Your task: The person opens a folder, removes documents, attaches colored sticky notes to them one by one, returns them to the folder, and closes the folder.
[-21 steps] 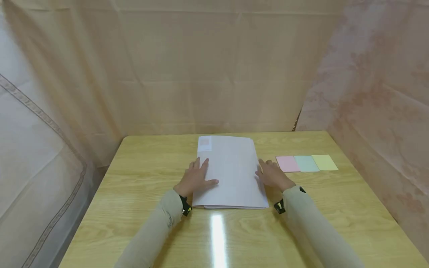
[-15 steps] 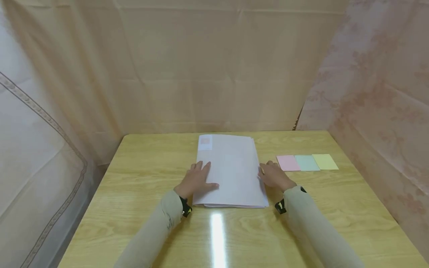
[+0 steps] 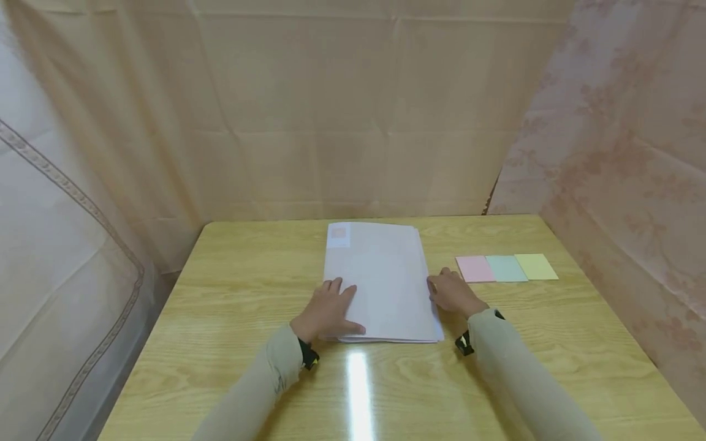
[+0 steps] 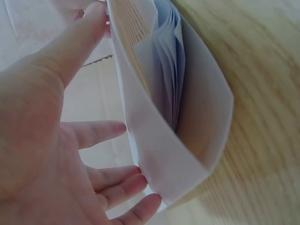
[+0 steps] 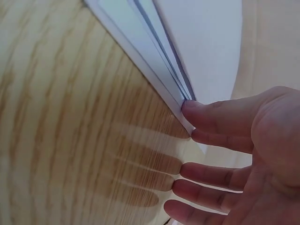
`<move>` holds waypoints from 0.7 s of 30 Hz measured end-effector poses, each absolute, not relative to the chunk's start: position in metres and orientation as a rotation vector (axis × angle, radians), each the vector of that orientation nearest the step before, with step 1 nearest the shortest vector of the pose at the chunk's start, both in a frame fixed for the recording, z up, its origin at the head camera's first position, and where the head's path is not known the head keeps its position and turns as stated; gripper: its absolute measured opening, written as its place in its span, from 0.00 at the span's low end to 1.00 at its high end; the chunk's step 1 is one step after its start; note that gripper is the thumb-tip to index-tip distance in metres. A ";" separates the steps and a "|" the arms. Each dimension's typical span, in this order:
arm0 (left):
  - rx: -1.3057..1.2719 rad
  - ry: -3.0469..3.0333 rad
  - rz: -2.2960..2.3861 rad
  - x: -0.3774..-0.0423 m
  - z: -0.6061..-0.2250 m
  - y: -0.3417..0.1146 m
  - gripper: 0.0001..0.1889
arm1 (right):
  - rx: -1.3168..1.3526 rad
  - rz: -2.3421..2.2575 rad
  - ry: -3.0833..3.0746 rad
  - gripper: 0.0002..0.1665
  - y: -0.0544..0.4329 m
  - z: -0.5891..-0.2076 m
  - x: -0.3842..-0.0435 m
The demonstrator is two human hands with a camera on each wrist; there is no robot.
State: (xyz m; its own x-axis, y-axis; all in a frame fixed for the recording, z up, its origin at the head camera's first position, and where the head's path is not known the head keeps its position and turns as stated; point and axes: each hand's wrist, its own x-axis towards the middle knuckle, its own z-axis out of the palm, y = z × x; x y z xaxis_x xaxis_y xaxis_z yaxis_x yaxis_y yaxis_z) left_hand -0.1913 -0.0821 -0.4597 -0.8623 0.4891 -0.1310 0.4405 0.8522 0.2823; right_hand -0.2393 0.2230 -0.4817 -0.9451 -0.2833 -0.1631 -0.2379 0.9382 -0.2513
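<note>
A white paper folder (image 3: 380, 282) with a small label (image 3: 339, 233) at its far left corner lies on the table. In the left wrist view its near end gapes, showing several loose sheets (image 4: 166, 70) inside. My left hand (image 3: 326, 311) rests on the near left part of the top cover, fingers spread and fairly straight. At the right edge, my right hand (image 3: 453, 293) pinches the folder's lower layer between thumb and forefinger. The right wrist view shows the thumb (image 5: 211, 115) against the layered edges, the other fingers just above the tabletop.
Pink (image 3: 475, 269), green (image 3: 506, 269) and yellow (image 3: 535, 267) sticky-note pads lie in a row right of the folder. The wooden table (image 3: 242, 269) is bordered by a beige curtain (image 3: 353, 122) behind and cloth at both sides.
My left hand has slid along the folder toward me. My right hand's fingers have drawn in and now pinch the right edge.
</note>
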 end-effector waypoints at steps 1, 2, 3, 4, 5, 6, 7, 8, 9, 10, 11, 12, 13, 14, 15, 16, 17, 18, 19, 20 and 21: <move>0.724 2.827 0.351 -0.190 -0.460 -0.082 0.51 | -0.392 -0.339 2.899 0.17 0.223 -0.482 -0.239; 0.731 2.820 0.346 -0.189 -0.459 -0.082 0.51 | -0.392 -0.340 2.899 0.18 0.223 -0.482 -0.239; 0.737 2.816 0.347 -0.187 -0.459 -0.082 0.52 | -0.389 -0.341 2.898 0.18 0.223 -0.482 -0.239; 0.748 2.814 0.345 -0.186 -0.459 -0.081 0.53 | -0.387 -0.342 2.897 0.18 0.223 -0.482 -0.239; 0.760 2.812 0.337 -0.185 -0.459 -0.081 0.54 | -0.376 -0.346 2.896 0.18 0.223 -0.482 -0.239; 0.772 2.811 0.324 -0.184 -0.460 -0.080 0.54 | -0.373 -0.346 2.895 0.18 0.223 -0.482 -0.240; 0.781 2.811 0.318 -0.183 -0.460 -0.080 0.55 | -0.367 -0.348 2.891 0.19 0.223 -0.481 -0.240; 0.790 2.811 0.318 -0.182 -0.460 -0.079 0.55 | -0.363 -0.348 2.890 0.19 0.223 -0.481 -0.240; 0.798 2.817 0.310 -0.181 -0.461 -0.078 0.55 | -0.357 -0.348 2.890 0.20 0.222 -0.481 -0.240; 0.805 2.822 0.301 -0.180 -0.461 -0.078 0.54 | -0.358 -0.344 2.890 0.21 0.222 -0.480 -0.240; 0.809 2.827 0.296 -0.179 -0.461 -0.077 0.54 | -0.360 -0.341 2.892 0.21 0.222 -0.480 -0.239; 0.810 2.834 0.293 -0.178 -0.461 -0.077 0.53 | -0.365 -0.337 2.893 0.22 0.222 -0.480 -0.239; 0.811 2.847 0.289 -0.178 -0.462 -0.076 0.53 | -0.366 -0.334 2.894 0.22 0.222 -0.480 -0.239; 0.813 2.862 0.280 -0.177 -0.462 -0.075 0.52 | -0.372 -0.331 2.897 0.22 0.222 -0.480 -0.239; 0.813 2.876 0.267 -0.176 -0.461 -0.075 0.51 | -0.379 -0.332 2.900 0.22 0.223 -0.479 -0.239; 0.812 2.890 0.252 -0.175 -0.461 -0.075 0.49 | -0.388 -0.332 2.902 0.23 0.223 -0.479 -0.239; 0.811 2.902 0.236 -0.175 -0.461 -0.074 0.48 | -0.393 -0.337 2.903 0.23 0.224 -0.479 -0.240; 0.819 2.920 0.210 -0.174 -0.460 -0.074 0.46 | -0.395 -0.342 2.904 0.23 0.224 -0.479 -0.240; 0.830 2.936 0.183 -0.172 -0.460 -0.074 0.44 | -0.392 -0.348 2.903 0.23 0.225 -0.479 -0.240; 0.844 2.949 0.156 -0.171 -0.459 -0.073 0.42 | -0.394 -0.353 2.903 0.23 0.226 -0.478 -0.240; 0.866 2.961 0.130 -0.170 -0.458 -0.073 0.41 | -0.391 -0.360 2.903 0.23 0.227 -0.478 -0.239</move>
State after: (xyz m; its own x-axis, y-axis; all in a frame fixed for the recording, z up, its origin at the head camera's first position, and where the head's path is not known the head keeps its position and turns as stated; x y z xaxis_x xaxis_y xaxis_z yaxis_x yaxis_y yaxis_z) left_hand -0.1699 -0.0733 -0.4579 -0.8414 0.5397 -0.0277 0.5352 0.8393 0.0959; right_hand -0.2395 0.2269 -0.4783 -0.9472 -0.2812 -0.1539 -0.2350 0.9357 -0.2632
